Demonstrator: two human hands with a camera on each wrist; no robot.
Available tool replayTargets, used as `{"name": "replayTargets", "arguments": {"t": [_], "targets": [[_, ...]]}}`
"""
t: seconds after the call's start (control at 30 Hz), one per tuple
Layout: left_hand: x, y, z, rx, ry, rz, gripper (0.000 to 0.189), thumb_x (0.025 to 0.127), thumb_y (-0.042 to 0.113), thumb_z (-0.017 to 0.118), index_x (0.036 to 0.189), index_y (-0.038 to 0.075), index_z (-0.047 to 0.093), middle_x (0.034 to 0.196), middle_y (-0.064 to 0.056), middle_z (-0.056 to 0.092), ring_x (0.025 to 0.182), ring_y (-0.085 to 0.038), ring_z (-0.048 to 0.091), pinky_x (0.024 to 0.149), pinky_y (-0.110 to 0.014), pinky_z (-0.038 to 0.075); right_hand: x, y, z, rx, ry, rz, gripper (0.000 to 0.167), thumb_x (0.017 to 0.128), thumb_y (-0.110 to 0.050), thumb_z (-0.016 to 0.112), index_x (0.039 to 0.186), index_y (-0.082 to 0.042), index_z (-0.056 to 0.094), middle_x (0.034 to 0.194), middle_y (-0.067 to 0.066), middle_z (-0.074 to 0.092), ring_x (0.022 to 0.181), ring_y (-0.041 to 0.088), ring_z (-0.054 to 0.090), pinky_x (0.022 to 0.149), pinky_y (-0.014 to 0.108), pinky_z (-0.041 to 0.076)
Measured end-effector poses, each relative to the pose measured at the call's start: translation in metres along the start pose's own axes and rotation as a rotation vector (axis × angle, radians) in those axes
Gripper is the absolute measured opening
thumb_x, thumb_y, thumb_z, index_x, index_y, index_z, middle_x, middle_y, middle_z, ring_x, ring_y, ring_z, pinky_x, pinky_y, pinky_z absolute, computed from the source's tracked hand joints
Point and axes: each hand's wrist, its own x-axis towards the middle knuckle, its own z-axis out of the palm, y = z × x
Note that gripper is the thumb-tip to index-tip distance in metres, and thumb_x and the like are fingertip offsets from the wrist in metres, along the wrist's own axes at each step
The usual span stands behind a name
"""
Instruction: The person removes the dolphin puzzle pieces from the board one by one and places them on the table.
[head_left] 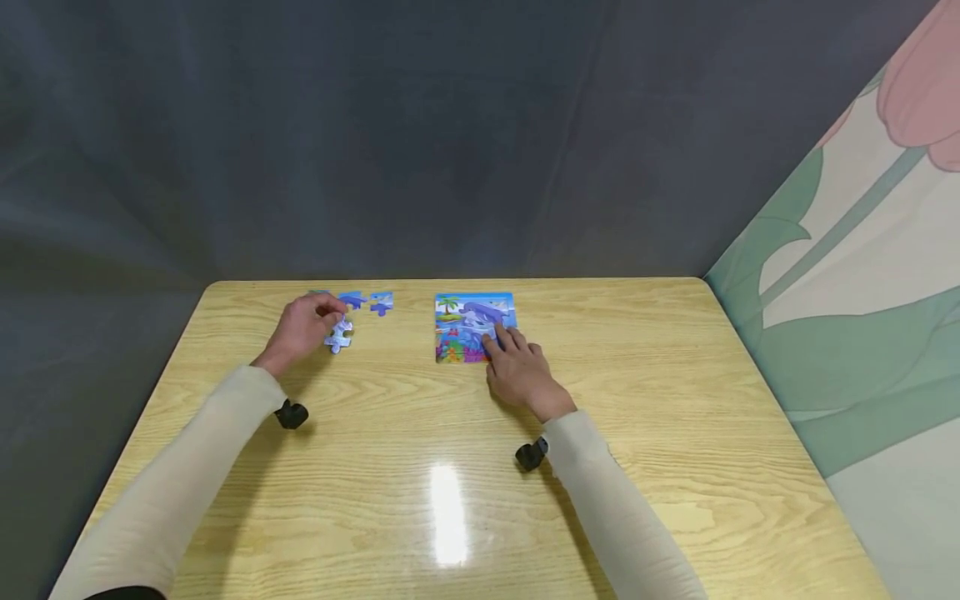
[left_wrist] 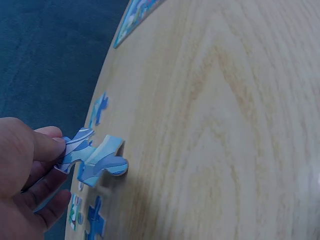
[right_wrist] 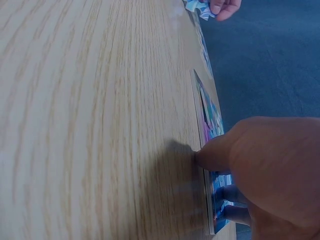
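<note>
My left hand pinches a blue-and-white jigsaw piece between thumb and fingertips, holding it a little above the table. Beyond it, near the far edge, lie loose jigsaw pieces, among them a blue one and another; the hand partly covers others. A square jigsaw puzzle with a dolphin, palm tree and coral picture lies flat at the middle of the far side. My right hand rests on its lower right part, fingers spread over the picture and thumb touching the near edge.
The wooden table ends in a far edge just beyond the puzzle and pieces. A dark curtain hangs behind it, and a flower-patterned cloth covers the right side. A small black wrist camera hangs under the left sleeve.
</note>
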Motion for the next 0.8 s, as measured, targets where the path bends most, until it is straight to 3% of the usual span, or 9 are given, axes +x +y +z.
{"name": "replayTargets", "arguments": {"t": [0.2, 0.43, 0.8], "targets": [[0.004, 0.000, 0.009, 0.010, 0.039, 0.006, 0.023, 0.111, 0.010, 0.055, 0.126, 0.000, 0.069, 0.124, -0.021, 0.070, 0.111, -0.036, 0.063, 0.093, -0.048, 0.052, 0.000, -0.001, -0.001, -0.008, -0.001, 0.002, 0.058, 0.115, -0.032, 0.040, 0.170, -0.016, 0.028, 0.181, 0.012, 0.013, 0.168, 0.034, 0.016, 0.130, 0.058, 0.029], [0.011, -0.001, 0.017, 0.029, 0.088, -0.007, 0.022, 0.110, 0.008, 0.055, 0.123, -0.001, 0.070, 0.116, -0.021, 0.070, 0.102, -0.035, 0.064, 0.086, -0.045, 0.052, 0.002, 0.001, 0.002, 0.001, -0.014, 0.007, 0.058, 0.115, -0.030, 0.038, 0.171, -0.016, 0.027, 0.181, 0.012, 0.010, 0.168, 0.035, 0.014, 0.131, 0.059, 0.028], [0.017, -0.003, 0.024, 0.026, 0.168, -0.070, 0.018, 0.108, 0.012, 0.060, 0.118, 0.002, 0.070, 0.116, -0.022, 0.071, 0.102, -0.037, 0.068, 0.087, -0.048, 0.054, 0.001, 0.001, 0.004, 0.007, 0.008, 0.001, 0.058, 0.115, -0.030, 0.038, 0.170, -0.016, 0.028, 0.181, 0.011, 0.012, 0.168, 0.034, 0.015, 0.131, 0.059, 0.028]]}}
